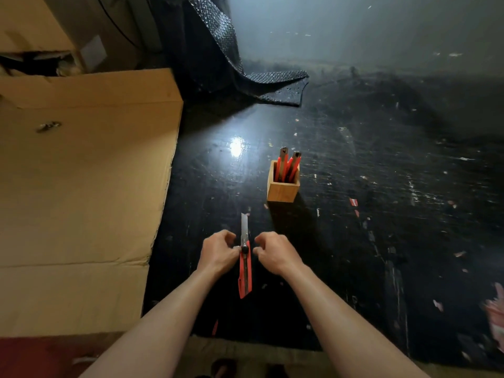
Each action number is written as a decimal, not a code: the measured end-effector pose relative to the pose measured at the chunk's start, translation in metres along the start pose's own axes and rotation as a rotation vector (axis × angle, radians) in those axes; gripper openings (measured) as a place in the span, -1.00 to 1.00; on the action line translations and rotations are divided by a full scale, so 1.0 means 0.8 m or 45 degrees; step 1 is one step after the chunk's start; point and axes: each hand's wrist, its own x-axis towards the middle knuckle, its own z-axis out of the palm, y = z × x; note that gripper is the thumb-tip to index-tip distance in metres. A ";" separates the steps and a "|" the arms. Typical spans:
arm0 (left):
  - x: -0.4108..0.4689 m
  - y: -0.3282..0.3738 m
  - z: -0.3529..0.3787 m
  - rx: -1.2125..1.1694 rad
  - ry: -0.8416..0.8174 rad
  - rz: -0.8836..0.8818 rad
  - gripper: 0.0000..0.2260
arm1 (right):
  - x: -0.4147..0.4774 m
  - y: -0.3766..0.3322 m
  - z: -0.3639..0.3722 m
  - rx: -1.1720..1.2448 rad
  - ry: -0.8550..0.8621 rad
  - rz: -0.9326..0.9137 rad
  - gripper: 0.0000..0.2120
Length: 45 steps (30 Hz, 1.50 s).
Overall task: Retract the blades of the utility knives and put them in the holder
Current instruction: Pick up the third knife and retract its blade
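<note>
A red utility knife (245,276) lies on the black table, its steel blade (244,227) extended and pointing away from me. My left hand (219,251) touches the knife at its black lock knob (245,249), fingers curled on the left side. My right hand (275,252) hovers just right of the knob with fingers curled, apart from the knife by a small gap. A square wooden holder (282,190) stands beyond the blade, to the right. Two red utility knives (287,166) stand upright in it.
A large flat cardboard box (81,186) covers the left side, its edge close to my left forearm. Black bubble wrap (245,69) drapes down at the back. Small paper scraps (353,201) dot the table on the right.
</note>
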 end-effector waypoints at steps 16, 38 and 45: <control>-0.025 0.003 0.008 -0.535 -0.042 -0.106 -0.73 | -0.044 -0.005 0.017 0.643 0.096 -0.019 -0.73; -0.078 0.293 -0.189 -0.942 -0.088 0.810 -0.69 | -0.115 -0.131 -0.287 0.731 0.780 -0.754 -0.66; -0.088 0.325 -0.200 -0.921 -0.083 0.914 -0.66 | -0.133 -0.151 -0.335 0.460 0.998 -0.870 -0.79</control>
